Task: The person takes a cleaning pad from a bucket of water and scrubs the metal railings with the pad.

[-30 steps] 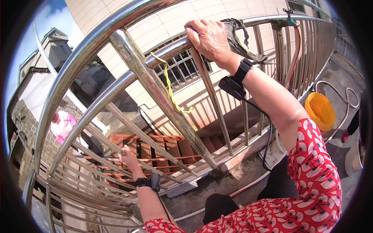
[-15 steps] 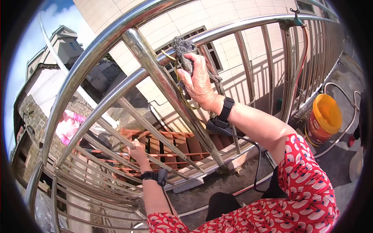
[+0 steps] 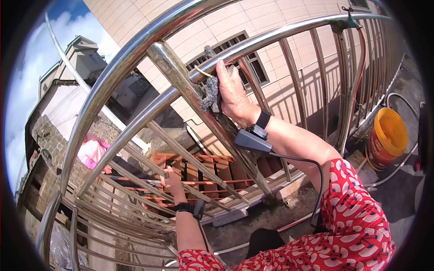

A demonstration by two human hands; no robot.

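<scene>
My right hand (image 3: 237, 99) is closed on a dark grey, wet-looking rag (image 3: 210, 94), pressed against the upright post (image 3: 174, 67) of a shiny metal railing. The thumb points up near the upper rail (image 3: 271, 38), and the other fingers are partly hidden. A small grey tuft (image 3: 209, 51) shows beyond that rail. Beside the rag, a yellow-green strand (image 3: 202, 71) loops at the joint of rail and post. Lower down to the left, my left hand (image 3: 172, 181) is wrapped round a slanting railing bar (image 3: 156, 168).
An orange bucket (image 3: 388, 135) stands on the concrete at right, with a pale hose (image 3: 402, 95) beside it. A red hose (image 3: 360, 54) hangs from a tap (image 3: 349, 21). Beyond the bars are rust-orange steps (image 3: 212, 169) and a person in pink (image 3: 92, 151).
My right hand has turned, and the rag has slid down from the upper rail onto the post. My left hand keeps its hold on the bar. The view has shifted slightly.
</scene>
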